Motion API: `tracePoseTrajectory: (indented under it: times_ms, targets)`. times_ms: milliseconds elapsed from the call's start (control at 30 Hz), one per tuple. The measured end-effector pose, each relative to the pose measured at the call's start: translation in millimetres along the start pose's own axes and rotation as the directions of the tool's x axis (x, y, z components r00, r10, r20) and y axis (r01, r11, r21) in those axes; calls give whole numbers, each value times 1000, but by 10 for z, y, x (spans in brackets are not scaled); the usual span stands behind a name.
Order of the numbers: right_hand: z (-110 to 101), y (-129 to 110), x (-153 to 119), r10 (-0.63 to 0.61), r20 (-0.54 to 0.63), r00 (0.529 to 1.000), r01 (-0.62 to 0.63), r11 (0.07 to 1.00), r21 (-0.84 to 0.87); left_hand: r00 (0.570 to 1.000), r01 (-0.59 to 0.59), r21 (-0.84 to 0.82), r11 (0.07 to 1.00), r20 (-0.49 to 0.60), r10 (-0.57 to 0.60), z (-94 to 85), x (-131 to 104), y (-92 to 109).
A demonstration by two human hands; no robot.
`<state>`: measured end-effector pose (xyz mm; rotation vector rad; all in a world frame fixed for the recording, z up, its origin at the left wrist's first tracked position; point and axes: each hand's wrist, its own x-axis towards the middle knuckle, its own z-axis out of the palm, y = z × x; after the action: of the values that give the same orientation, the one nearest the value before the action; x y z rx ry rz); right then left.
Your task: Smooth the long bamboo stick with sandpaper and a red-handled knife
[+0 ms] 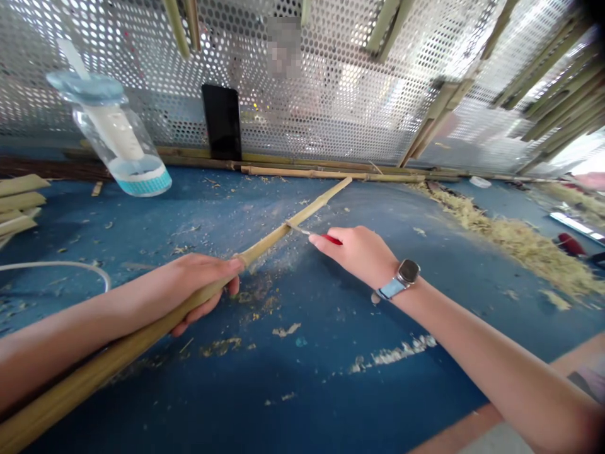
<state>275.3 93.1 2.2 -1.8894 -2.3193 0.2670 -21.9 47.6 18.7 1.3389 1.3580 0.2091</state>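
A long pale bamboo pole (266,244) slants from the lower left corner up to the back middle of the blue table. My left hand (201,272) is closed around it near a node, fingers curled underneath and the forearm lying along the pole. In my right hand (362,249) is a small red-handled knife (299,229); its thin metal blade touches the pole's side beyond my left hand. The blade's exact shape is too small to make out. Most of the handle is hidden in my fingers. A watch (408,272) is on my right wrist.
A clear bottle (142,165) and an upright black phone (222,123) stand at the back by the perforated metal screen (326,120). Bamboo strips (19,202) lie at left. Shavings (501,233) are heaped at right, near another red handle (571,244). Another person's hand (590,181) shows far right.
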Motion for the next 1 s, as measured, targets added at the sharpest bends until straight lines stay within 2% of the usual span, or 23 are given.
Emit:
tracePoseTrajectory:
  times_ms: [133, 233, 333, 433, 500, 567, 633, 833, 900, 1000]
  targets:
    - [17, -226, -208, -82, 74, 994, 80, 996, 29, 998, 37, 70, 997, -54, -33, 97, -43, 34]
    - [5, -211, -253, -151, 118, 981, 144, 987, 65, 996, 72, 73, 995, -66, -67, 154, -68, 48]
    - [-36, 47, -84, -49, 70, 996, 46, 998, 42, 995, 82, 75, 994, -68, -77, 175, -76, 29]
    - [-60, 221, 53, 61, -38, 997, -63, 997, -47, 993, 93, 100, 991, -81, -85, 177, -74, -16]
    - [-45, 165, 15, 26, -21, 999, -26, 999, -27, 993, 101, 111, 989, -79, -92, 174, -65, -46]
    - [-13, 37, -82, -76, 67, 995, 73, 996, 50, 992, 112, 118, 987, -71, -104, 171, -52, -65]
    - [8, -43, -134, -133, 123, 984, 121, 988, 98, 991, 124, 124, 985, -73, -115, 172, -40, -71]
    - [-56, 121, 57, 48, -50, 998, -52, 996, -70, 992, 117, 114, 987, -69, -109, 189, -44, -80]
    - [-57, 46, -15, 18, -25, 1000, -19, 998, -62, 990, 126, 108, 986, -75, -118, 192, -48, -104]
    - [-27, -138, -211, -101, 76, 992, 100, 995, 16, 986, 147, 102, 984, -93, -138, 201, -47, -130]
